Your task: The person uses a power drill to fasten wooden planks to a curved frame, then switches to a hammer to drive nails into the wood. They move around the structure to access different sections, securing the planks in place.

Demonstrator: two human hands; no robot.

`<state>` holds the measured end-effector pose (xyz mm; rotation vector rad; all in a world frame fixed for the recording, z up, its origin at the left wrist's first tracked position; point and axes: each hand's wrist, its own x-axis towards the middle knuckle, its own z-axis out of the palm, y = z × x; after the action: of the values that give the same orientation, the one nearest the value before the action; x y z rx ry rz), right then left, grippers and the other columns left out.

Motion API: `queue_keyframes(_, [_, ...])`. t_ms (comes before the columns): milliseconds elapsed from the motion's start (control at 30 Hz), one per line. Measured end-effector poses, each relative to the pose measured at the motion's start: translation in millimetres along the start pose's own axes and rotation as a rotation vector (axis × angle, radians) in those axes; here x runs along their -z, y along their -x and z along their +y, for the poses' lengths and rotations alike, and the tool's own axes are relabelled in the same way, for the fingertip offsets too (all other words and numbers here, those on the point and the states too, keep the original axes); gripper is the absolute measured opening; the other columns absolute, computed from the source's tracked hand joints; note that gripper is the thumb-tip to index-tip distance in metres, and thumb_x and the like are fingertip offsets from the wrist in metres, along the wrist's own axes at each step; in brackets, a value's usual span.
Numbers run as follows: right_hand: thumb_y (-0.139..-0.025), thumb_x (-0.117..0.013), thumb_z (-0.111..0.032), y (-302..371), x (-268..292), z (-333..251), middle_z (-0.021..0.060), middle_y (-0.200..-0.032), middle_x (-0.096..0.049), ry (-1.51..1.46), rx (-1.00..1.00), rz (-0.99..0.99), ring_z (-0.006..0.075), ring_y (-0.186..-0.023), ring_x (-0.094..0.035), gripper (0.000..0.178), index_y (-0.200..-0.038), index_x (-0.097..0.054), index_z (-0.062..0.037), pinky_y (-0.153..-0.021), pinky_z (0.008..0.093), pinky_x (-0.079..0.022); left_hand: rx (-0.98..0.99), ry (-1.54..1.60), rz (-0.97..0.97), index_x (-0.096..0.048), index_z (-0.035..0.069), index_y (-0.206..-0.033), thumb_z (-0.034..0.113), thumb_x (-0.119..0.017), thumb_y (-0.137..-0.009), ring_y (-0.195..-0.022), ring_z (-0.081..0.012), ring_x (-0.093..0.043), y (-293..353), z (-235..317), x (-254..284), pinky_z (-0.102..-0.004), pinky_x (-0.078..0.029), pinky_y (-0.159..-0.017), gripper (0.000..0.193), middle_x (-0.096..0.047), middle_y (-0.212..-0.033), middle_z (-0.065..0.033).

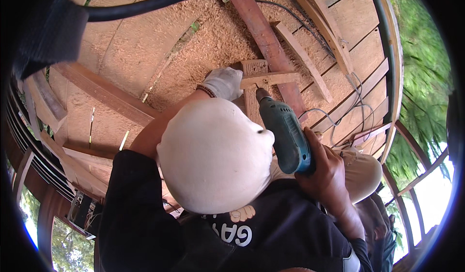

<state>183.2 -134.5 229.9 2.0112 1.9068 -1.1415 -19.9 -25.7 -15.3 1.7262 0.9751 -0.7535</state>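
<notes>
My right hand [323, 168], bare, grips a teal power drill [286, 134]. Its thin bit meets a short wooden strip [276, 78], though the exact contact is too small to make out. My left hand [224, 82], in a pale glove with a beaded bracelet at the wrist, is closed at the left end of this strip. The strip lies crosswise over a grooved wooden block [253, 107] and a long reddish beam [264, 34]. My left knee [213, 155], in cream trousers, hides part of my left forearm and the block's near end.
Wood shavings [213, 39] cover much of the plank floor. Loose wooden battens [305, 61] lie to the right, with a dark cable [361, 97] looping among them. A grooved board [106, 92] lies at left. A black tube [155, 8] crosses the upper left. My right knee [365, 175] is beside the drill hand.
</notes>
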Motion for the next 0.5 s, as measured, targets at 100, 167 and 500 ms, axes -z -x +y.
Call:
queue_keyframes(100, [-0.063,-0.085,-0.015,-5.5,2.4,-8.4,0.0168,-0.099,-0.073,-0.002,-0.021,-0.018,0.0351,-0.092,-0.073,0.088,-0.144,-0.054,-0.0034,-0.081,0.0442,-0.060,-0.005,0.019,-0.026,-0.066,0.005,-0.124,0.033,-0.072,-0.090,-0.121,-0.0321,-0.066,-3.5,-3.1,2.2,-0.0422,-0.051,-0.105,0.044,-0.071,-0.124,-0.0177])
queue_keyframes(167, [-0.062,-0.085,-0.014,-10.0,2.1,-11.6,0.0169,-0.102,-0.073,0.027,-0.020,-0.016,0.0347,-0.094,-0.073,0.089,-0.144,-0.054,-0.0036,-0.082,0.0441,-0.060,-0.016,0.027,-0.008,-0.067,0.005,-0.123,0.034,-0.072,-0.091,-0.121,-0.0321,-0.066,-7.8,-6.2,2.7,-0.0426,-0.051,-0.104,0.043,-0.071,-0.123,-0.0178])
queue_keyframes(500, [-0.060,-0.084,-0.015,-15.9,4.3,-27.2,0.0165,-0.104,-0.072,0.076,-0.060,-0.047,0.0344,-0.096,-0.073,0.090,-0.144,-0.054,-0.0028,-0.084,0.0435,-0.060,-0.040,0.032,-0.053,-0.067,0.005,-0.120,0.031,-0.071,-0.091,-0.115,-0.0320,-0.069,-14.6,-10.6,3.1,-0.0428,-0.053,-0.100,0.039,-0.073,-0.118,-0.0169])
